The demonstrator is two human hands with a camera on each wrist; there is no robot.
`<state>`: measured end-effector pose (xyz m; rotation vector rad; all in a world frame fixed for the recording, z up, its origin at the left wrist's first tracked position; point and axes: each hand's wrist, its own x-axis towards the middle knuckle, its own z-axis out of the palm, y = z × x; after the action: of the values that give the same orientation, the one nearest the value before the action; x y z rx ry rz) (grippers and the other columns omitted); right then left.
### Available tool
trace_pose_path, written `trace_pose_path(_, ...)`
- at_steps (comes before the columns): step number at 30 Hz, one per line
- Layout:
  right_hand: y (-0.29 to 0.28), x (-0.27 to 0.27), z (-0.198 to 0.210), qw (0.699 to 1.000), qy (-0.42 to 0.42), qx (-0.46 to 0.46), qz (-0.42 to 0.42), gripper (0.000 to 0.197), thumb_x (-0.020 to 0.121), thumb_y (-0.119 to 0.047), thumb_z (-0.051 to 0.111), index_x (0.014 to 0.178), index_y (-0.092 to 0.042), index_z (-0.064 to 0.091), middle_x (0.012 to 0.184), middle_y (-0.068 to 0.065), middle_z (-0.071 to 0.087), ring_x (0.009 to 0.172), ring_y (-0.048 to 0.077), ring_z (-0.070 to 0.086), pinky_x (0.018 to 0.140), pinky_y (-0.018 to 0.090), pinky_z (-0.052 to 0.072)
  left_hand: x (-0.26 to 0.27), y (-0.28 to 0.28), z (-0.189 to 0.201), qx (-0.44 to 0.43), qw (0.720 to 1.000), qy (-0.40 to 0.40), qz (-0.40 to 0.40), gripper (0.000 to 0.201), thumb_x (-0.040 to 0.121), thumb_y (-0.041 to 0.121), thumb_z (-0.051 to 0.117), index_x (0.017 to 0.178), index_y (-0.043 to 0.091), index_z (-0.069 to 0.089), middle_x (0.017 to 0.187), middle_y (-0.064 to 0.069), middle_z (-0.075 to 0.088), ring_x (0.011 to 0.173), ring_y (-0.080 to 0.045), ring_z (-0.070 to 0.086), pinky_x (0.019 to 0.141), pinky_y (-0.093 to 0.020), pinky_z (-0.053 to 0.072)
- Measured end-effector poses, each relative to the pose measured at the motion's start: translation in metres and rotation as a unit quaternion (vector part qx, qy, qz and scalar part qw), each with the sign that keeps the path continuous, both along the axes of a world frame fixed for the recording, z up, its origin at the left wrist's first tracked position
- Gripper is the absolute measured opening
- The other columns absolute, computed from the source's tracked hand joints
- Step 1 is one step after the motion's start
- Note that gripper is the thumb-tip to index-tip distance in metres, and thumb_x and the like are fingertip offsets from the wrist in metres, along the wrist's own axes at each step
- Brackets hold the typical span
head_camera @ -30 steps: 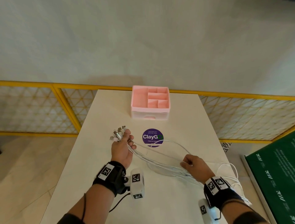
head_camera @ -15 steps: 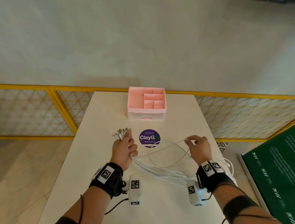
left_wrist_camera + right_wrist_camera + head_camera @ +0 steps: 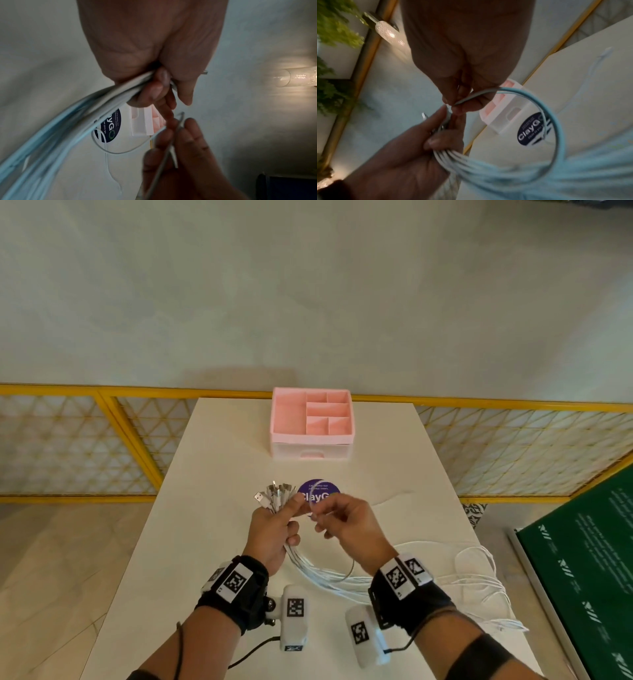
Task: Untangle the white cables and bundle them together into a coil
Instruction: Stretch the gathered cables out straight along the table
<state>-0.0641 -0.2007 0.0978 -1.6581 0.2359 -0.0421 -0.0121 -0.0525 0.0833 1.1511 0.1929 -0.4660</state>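
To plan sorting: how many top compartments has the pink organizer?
6 in the pink organizer: one long at left; at right, two behind, one wide between, two in front.

My left hand and right hand bare. I wear black wrist straps, one each side. White plates with black square-code markers on top of straps. White rounded camera pods hang at inner wrists, each with own square-code marker. Thin black cable runs from each pod. Dark band on my right forearm.
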Motion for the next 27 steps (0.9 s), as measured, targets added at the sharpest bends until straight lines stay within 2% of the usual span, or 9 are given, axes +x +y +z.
trace_pose_path(4, 0.008, -0.005, -0.022, 0.998, 0.059, 0.011, 0.032, 0.016, 0.085, 0.004, 0.07, 0.088, -0.01, 0.063, 0.075, 0.006, 0.07, 0.066, 0.019, 0.065, 0.061, 0.031, 0.051, 0.002, 0.001, -0.006, 0.034, 0.999, -0.016, -0.013, 0.011, 0.09, 0.015, 0.072, 0.093, 0.004, 0.069, 0.08, -0.013, 0.071, 0.043, -0.01, 0.031, 0.041, -0.023, 0.029)
trace_pose_path(7, 0.005, -0.002, -0.025, 0.995, 0.099, 0.013, 0.011, 0.012, 0.088, -0.016, 0.073, 0.101, -0.015, 0.07, 0.085, 0.001, 0.07, 0.08, 0.015, 0.065, 0.068, 0.031, 0.052, 0.002, 0.002, -0.009, 0.037, 0.999, -0.02, -0.025, 0.011, 0.087, 0.013, 0.075, 0.089, 0.003, 0.071, 0.074, -0.011, 0.067, 0.044, -0.01, 0.029, 0.043, -0.023, 0.028)
trace_pose_path(10, -0.007, 0.008, -0.013, 0.987, 0.089, 0.128, -0.028, 0.021, 0.097, -0.019, 0.058, 0.11, -0.006, 0.068, 0.101, 0.01, 0.074, 0.092, 0.019, 0.068, 0.073, 0.033, 0.051, 0.001, 0.002, -0.01, 0.039, 0.998, -0.016, -0.042, 0.006, 0.089, 0.011, 0.073, 0.087, 0.005, 0.073, 0.076, -0.013, 0.069, 0.044, -0.009, 0.029, 0.043, -0.023, 0.027)
trace_pose_path(13, -0.02, 0.022, 0.012, 0.964, 0.038, 0.252, -0.076, 0.027, 0.103, -0.014, 0.046, 0.117, 0.002, 0.063, 0.098, 0.016, 0.072, 0.083, 0.025, 0.068, 0.068, 0.034, 0.054, -0.002, 0.002, -0.012, 0.053, 0.996, -0.017, -0.069, 0.007, 0.089, 0.011, 0.073, 0.088, 0.005, 0.07, 0.078, -0.015, 0.068, 0.043, -0.009, 0.029, 0.043, -0.022, 0.027)
trace_pose_path(15, -0.029, 0.032, 0.024, 0.952, 0.012, 0.283, -0.117, 0.028, 0.105, -0.015, 0.042, 0.117, 0.002, 0.061, 0.088, 0.015, 0.069, 0.076, 0.026, 0.067, 0.065, 0.035, 0.055, -0.004, 0.001, -0.015, 0.077, 0.994, -0.008, -0.08, 0.008, 0.089, 0.011, 0.073, 0.091, 0.005, 0.07, 0.078, -0.014, 0.068, 0.043, -0.009, 0.029, 0.042, -0.021, 0.028)
trace_pose_path(19, -0.048, 0.043, 0.036, 0.948, -0.03, 0.264, -0.173, 0.029, 0.107, -0.016, 0.036, 0.11, -0.002, 0.061, 0.069, 0.007, 0.059, 0.062, 0.024, 0.06, 0.064, 0.037, 0.052, -0.008, 0.001, -0.024, 0.129, 0.988, 0.01, -0.078, 0.015, 0.09, 0.011, 0.072, 0.1, 0.001, 0.069, 0.076, -0.012, 0.07, 0.044, -0.01, 0.03, 0.042, -0.021, 0.028)
trace_pose_path(21, -0.06, 0.041, 0.035, 0.945, -0.033, 0.246, -0.213, 0.026, 0.106, -0.014, 0.036, 0.109, -0.005, 0.059, 0.062, 0.005, 0.052, 0.055, 0.024, 0.055, 0.063, 0.037, 0.051, -0.007, 0.004, -0.027, 0.13, 0.989, 0.021, -0.07, 0.013, 0.09, 0.011, 0.072, 0.099, 0.002, 0.069, 0.076, -0.011, 0.07, 0.046, -0.011, 0.03, 0.043, -0.022, 0.028)
trace_pose_path(24, -0.093, 0.029, 0.019, 0.932, -0.004, 0.201, -0.302, 0.017, 0.106, -0.017, 0.04, 0.111, -0.011, 0.055, 0.058, 0.002, 0.044, 0.048, 0.022, 0.049, 0.058, 0.037, 0.052, -0.002, 0.014, -0.031, 0.121, 0.991, 0.045, -0.042, 0.009, 0.091, 0.011, 0.072, 0.096, 0.004, 0.069, 0.074, -0.008, 0.07, 0.045, -0.009, 0.032, 0.042, -0.022, 0.029)
trace_pose_path(27, -0.135, 0.009, -0.004, 0.906, 0.035, 0.191, -0.376, 0.016, 0.103, -0.015, 0.042, 0.105, -0.015, 0.058, 0.05, -0.001, 0.044, 0.043, 0.019, 0.046, 0.05, 0.031, 0.05, 0.001, 0.024, -0.035, 0.102, 0.992, 0.065, -0.025, 0.007, 0.091, 0.009, 0.07, 0.094, 0.003, 0.069, 0.076, -0.01, 0.071, 0.044, -0.008, 0.032, 0.042, -0.022, 0.031)
